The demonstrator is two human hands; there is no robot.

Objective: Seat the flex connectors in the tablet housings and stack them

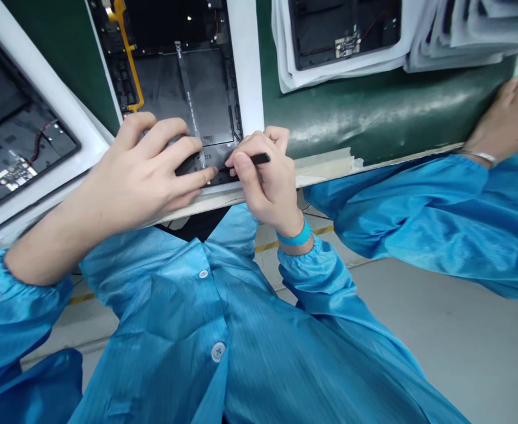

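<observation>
An opened tablet housing (214, 88) lies in front of me at the table edge, with a grey flat cable (187, 88) running down its middle and an orange flex cable (130, 65) along its left side. My left hand (148, 165) rests over its lower left part, fingers spread, with one fingertip pressed near the lower end of the grey cable. My right hand (267, 171) pinches a slim black pointed tool (261, 158), its tip down in the housing beside that left fingertip. Exactly what the tip touches is too small to make out.
Another opened housing (20, 129) lies at the left. On the green mat (338, 123), a further housing (347, 29) sits on white foam sheets (294, 82), beside stacked sheets (462, 47). At the right is another person's hand (510, 112) in a blue sleeve.
</observation>
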